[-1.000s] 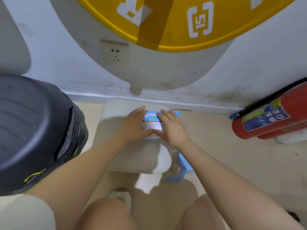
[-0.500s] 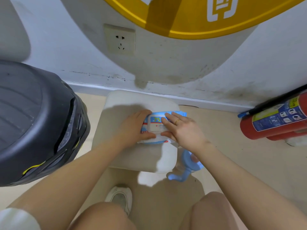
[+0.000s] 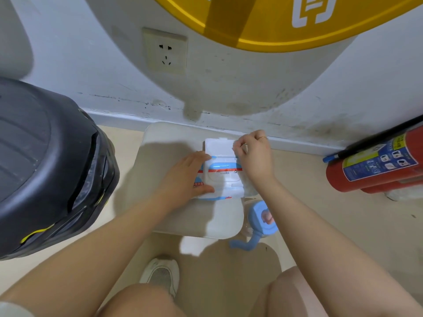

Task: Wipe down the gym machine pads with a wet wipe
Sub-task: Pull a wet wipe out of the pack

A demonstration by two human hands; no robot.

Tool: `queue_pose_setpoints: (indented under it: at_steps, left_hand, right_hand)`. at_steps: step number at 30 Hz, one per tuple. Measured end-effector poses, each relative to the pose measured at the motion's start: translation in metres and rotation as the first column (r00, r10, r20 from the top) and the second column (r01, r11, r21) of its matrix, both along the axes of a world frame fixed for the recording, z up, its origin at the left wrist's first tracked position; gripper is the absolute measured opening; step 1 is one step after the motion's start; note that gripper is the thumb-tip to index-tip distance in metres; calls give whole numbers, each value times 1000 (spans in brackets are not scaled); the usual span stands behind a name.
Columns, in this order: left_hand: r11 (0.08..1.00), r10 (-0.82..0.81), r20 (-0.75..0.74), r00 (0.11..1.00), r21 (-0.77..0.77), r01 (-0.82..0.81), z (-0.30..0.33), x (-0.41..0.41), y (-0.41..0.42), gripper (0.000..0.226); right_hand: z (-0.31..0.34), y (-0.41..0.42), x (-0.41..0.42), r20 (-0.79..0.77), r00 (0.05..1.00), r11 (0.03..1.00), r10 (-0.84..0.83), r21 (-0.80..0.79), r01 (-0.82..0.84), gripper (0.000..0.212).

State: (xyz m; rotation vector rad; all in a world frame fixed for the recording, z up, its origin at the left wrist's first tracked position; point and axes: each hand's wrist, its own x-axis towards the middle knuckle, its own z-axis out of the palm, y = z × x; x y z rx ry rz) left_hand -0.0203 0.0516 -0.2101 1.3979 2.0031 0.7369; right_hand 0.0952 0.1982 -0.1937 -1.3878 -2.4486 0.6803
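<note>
Bright, even indoor light, soft shadows, strong wide-angle bending at edges.

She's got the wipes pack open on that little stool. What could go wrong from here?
The pack lies on the small stool, steadied only by the left hand; a sharp tug by the right hand might drag it off. Several wipes could come out together. A blue bottle beside the stool could get knocked over.

White wipes pack (image 3: 223,177) with blue and red print, white lid by the fingertips. Beige stool (image 3: 174,145). Black bin (image 3: 50,165), yellow stripe. Red extinguisher (image 3: 375,177), blue label. Blue bottle (image 3: 262,218).
</note>
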Motion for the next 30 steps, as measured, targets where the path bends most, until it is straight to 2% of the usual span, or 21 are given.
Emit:
queue_pose_setpoints:
  at_steps: [3,6,9,12,16,19,20,21,23,24,25,26,27,28,30]
  left_hand:
    - [998,-55,-113,992,-5,55,-5,-3,3,75]
    - [996,-61,-317,946,45,79,-2,-4,5,76]
    - [928,-157,-469,869,231,292,11,1,23,61]
    - [828,-294,-573,765,247,503,26,13,43,35]
    - [829,-363,-638,679,112,549,24,7,52,44]
    - [851,-430,-657,619,-66,521,25,9,56,30]
    - [860,-428,-617,660,-54,507,24,10,58,31]
    - [845,-428,-644,635,-34,534,19,9,62,36]
    - [892,-420,-483,768,-63,448,27,13,63,36]
    - [891,-389,-554,736,-21,454,31,12,67,31]
    - [863,-431,-607,667,-64,500,29,11,68,29]
    - [871,-387,-718,579,-79,485,28,10,67,28]
    - [875,-429,-720,546,-180,450,30,10,69,23]
    - [874,-454,-680,576,-215,435,33,12,70,19]
    - [868,-434,-657,616,-122,481,30,15,71,17]
  right_hand:
    - [6,-5,14,22,997,995,75,-67,-74,19]
    - [18,-18,37,-30,995,991,94,-90,-96,28]
    - [16,-31,59,-104,987,979,124,-152,-139,36]
    - [9,-36,65,-144,981,961,128,-226,-158,39]
    - [4,-41,64,-197,980,958,28,-275,-83,39]
    - [0,-43,65,-231,972,955,-38,-296,-33,37]
    - [1,-44,64,-246,967,948,-70,-319,-13,36]
    - [1,-44,63,-262,960,940,-101,-341,6,36]
    - [3,-43,62,-269,955,935,-122,-355,20,35]
    - [4,-42,62,-257,960,939,-109,-344,15,35]
    - [5,-41,62,-240,967,944,-90,-331,6,36]
    - [6,-41,61,-222,973,949,-69,-316,-5,36]
    - [6,-41,61,-207,977,953,-51,-302,-14,36]
    - [5,-41,61,-193,981,958,-34,-286,-23,37]
    - [3,-40,60,-165,986,964,-7,-264,-37,37]
